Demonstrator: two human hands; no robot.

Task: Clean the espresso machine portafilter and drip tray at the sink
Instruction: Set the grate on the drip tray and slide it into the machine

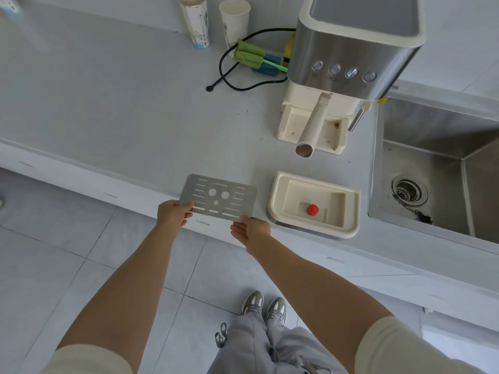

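Left hand [172, 215]: fingers [187, 208] pinch drip-tray grate [219, 197] at left near corner. Right hand [251, 228] flat, straight fingers touching grate's right corner. Drip tray [352, 211] just right of grate.

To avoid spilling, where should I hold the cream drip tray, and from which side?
Grip the drip tray by its broad raised rim at the left and right ends, approaching from both sides; it sits flat and open-topped, so this likely keeps it level.
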